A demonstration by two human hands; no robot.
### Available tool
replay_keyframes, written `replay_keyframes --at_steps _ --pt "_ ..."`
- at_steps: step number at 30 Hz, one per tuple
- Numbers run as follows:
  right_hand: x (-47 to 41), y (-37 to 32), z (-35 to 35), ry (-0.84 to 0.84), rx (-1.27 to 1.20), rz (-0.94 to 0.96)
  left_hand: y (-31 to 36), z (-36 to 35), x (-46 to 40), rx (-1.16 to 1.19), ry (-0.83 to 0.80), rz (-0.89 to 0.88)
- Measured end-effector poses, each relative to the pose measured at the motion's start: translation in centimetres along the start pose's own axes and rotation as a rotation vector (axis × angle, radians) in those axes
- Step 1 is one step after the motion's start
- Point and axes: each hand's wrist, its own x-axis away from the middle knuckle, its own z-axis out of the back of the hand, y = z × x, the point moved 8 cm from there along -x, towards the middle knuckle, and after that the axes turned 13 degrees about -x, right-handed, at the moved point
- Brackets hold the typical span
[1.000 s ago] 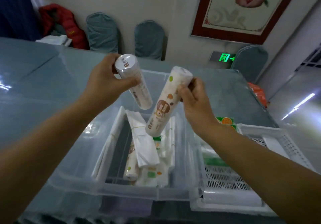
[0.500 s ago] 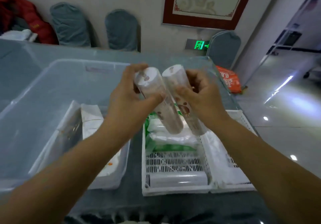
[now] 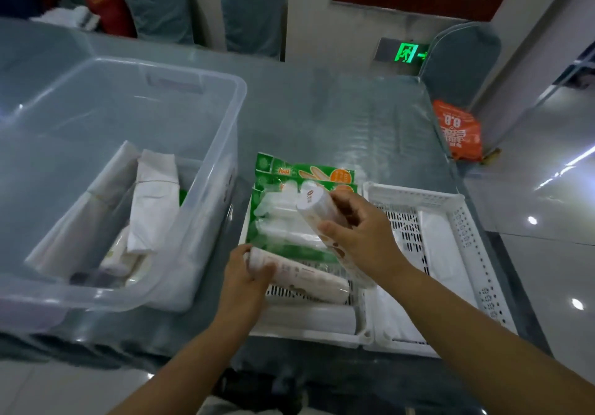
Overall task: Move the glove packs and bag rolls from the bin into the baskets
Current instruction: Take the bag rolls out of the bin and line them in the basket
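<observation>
My left hand [image 3: 244,276] grips one end of a white bag roll [image 3: 309,281] that lies across the left white basket [image 3: 306,334]. My right hand [image 3: 360,237] holds a second bag roll [image 3: 314,204] tilted above the same basket. Green glove packs [image 3: 286,202] lie at the far end of that basket, and another white roll [image 3: 309,316] rests along its near wall. The clear bin [image 3: 206,144] on the left holds more white packs [image 3: 154,199] and rolls.
A second white basket [image 3: 463,221] stands to the right, with white folded packs in it. The table edge runs close on the right, above a shiny floor. An orange bag [image 3: 457,131] sits past the far right corner. Covered chairs line the wall behind.
Both hands have dropped from chest height to the left basket. The left roll now lies flat in it; the right roll hangs lower, tilted above it.
</observation>
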Motion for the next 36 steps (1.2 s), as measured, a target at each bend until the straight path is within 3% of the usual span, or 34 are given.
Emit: replay_keyframes --at_steps 5,8,13,18,25,32,36 --pt "0.5 2.2 -1.9 -0.1 0.077 -0.007 0.1 1.4 -0.5 -0.76 0.158 -0.131" --pt "0.9 3.3 -3.6 -0.161 0.226 0.039 -0.2 1.6 -0.5 -0.938 0.14 -0.15" --pt "1.9 4.4 -8.1 -0.287 0.658 0.31 -0.2 1.4 0.2 -0.983 0.193 -0.24" --pt "2.1 5.9 -10.9 -0.349 0.906 0.439 -0.5 1.9 0.1 -0.913 0.252 -0.244" --pt "1.7 7.5 -10.8 -0.269 0.976 0.4 -1.0 2.2 0.4 -0.702 0.283 -0.163" --pt "3.7 8.0 -10.3 -0.419 0.779 0.413 1.3 -0.5 -0.4 -0.993 0.148 -0.428" --pt "5.5 5.9 -7.8 -0.368 0.728 0.62 1.8 -0.8 -0.6 -1.089 0.13 -0.513"
